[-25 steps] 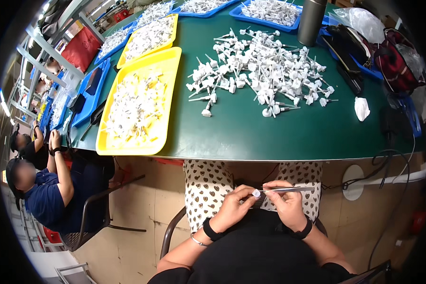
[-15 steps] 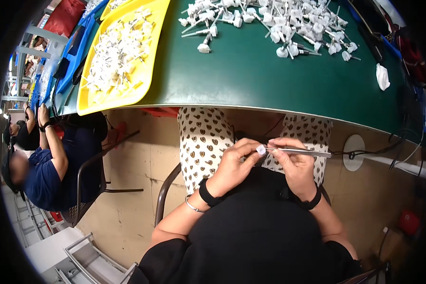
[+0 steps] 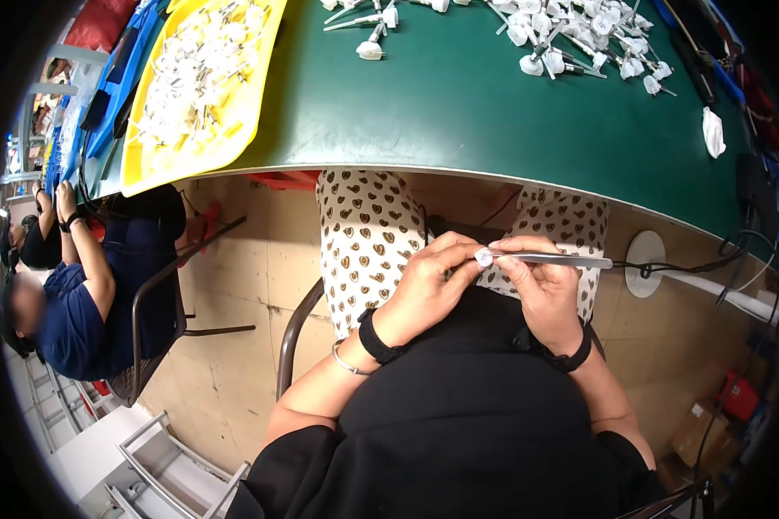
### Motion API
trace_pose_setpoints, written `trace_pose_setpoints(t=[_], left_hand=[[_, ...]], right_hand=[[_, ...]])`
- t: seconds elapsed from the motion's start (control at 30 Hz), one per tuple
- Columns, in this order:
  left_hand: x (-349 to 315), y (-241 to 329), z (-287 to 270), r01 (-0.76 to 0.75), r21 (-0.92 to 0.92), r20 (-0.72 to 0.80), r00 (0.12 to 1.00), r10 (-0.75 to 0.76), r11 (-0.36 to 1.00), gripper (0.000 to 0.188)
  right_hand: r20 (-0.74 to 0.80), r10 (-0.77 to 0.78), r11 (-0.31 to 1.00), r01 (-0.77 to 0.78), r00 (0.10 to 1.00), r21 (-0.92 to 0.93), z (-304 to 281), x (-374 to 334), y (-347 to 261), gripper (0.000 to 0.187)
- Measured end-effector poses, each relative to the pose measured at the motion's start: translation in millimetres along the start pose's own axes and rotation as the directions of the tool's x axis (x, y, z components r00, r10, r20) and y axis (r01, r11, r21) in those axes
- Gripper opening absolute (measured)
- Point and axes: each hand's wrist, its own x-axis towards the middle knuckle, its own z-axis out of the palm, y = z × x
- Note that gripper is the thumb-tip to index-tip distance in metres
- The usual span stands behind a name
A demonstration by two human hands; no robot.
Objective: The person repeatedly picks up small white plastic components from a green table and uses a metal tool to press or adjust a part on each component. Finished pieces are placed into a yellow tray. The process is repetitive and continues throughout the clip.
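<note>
Over my lap, just off the near edge of the table, my two hands meet. My left hand (image 3: 426, 284) pinches a small white plastic piece (image 3: 484, 257) between thumb and fingertips. My right hand (image 3: 544, 292) grips a pair of slim metal tweezers (image 3: 576, 259), whose back end points right. Their tip reaches the white piece, though fingers partly cover the contact. Similar white pieces with thin grey stems (image 3: 601, 33) lie scattered at the far side of the green table (image 3: 407, 121).
A yellow tray (image 3: 186, 176) heaped with small white parts stands at the table's left. A crumpled white scrap (image 3: 713, 132) and dark cables (image 3: 692, 259) are on the right. Another person (image 3: 82, 294) sits at the left on a dark chair (image 3: 160, 303).
The view has shifted, so the table and its parts sit higher in the picture. My tweezers' tip is now closer against the white piece; both grips are kept.
</note>
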Motion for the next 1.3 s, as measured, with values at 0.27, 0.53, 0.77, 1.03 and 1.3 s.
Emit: trace_pose_setpoints(t=[0.27,0.53,0.77,1.03,1.3], left_hand=[[-0.6,1.0,0.1,-0.054,0.061,-0.007,0.999,0.054,0.997,0.018],[-0.5,2.1,0.2,-0.055,0.074,0.010,0.998,0.055,0.996,0.017],[0.0,3.2,-0.2,-0.062,0.075,0.017,0.998,0.061,0.995,0.018],[-1.0,1.1,0.4,-0.077,0.091,0.016,0.997,0.076,0.993,0.017],[-1.2,2.3,0.8,-0.053,0.064,0.027,0.998,0.051,0.997,0.016]], right_hand=[[-0.006,-0.019,0.999,0.019,1.000,-0.038,1.6,1.2,-2.8,0.012],[0.001,-0.048,0.995,0.048,0.999,-0.089,0.4,1.2,-5.7,0.012],[-0.011,-0.112,0.989,0.110,0.994,-0.096,0.7,1.0,-0.3,0.012],[0.028,-0.121,0.984,0.123,0.992,-0.129,-0.9,2.1,-1.2,0.011],[-0.005,-0.117,0.989,0.116,0.993,-0.093,-1.5,0.6,1.6,0.009]])
